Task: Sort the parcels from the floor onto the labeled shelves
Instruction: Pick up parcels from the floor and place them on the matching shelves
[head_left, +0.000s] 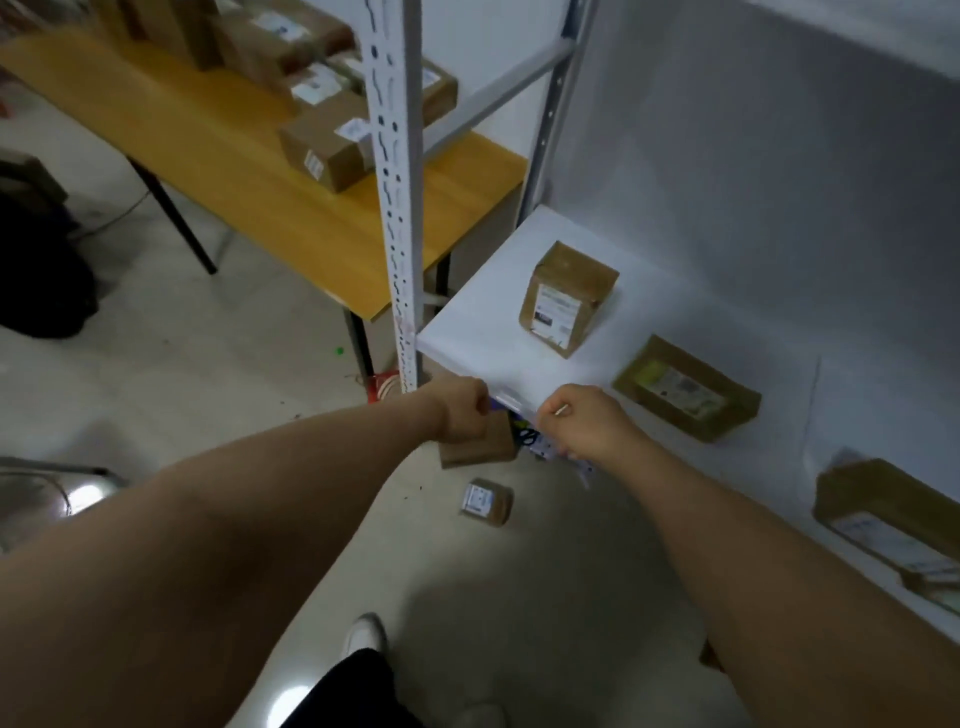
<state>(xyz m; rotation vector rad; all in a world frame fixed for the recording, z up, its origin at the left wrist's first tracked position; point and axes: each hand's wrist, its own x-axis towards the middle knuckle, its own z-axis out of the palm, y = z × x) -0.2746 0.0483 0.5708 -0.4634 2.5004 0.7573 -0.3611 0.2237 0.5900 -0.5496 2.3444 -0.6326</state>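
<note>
My left hand (462, 410) is curled over the top of a small brown cardboard parcel (480, 449), holding it just below the front edge of the white shelf (483, 338). My right hand (576, 421) is curled at the same edge, and a white-and-blue patterned parcel (545, 447) hangs under its fingers, largely hidden. On the shelf an upright brown box (566, 299) stands beside a flat brown parcel (685, 387), and a third parcel (883, 509) lies farther right. One small labelled parcel (485, 501) lies on the floor below my hands.
The perforated white shelf post (397, 208) rises just left of my left hand. Behind it a yellow table (208, 156) carries several brown parcels. A black bag (36, 270) and a metal chair (47, 493) are at the left. My white shoe (366, 631) is on the pale floor.
</note>
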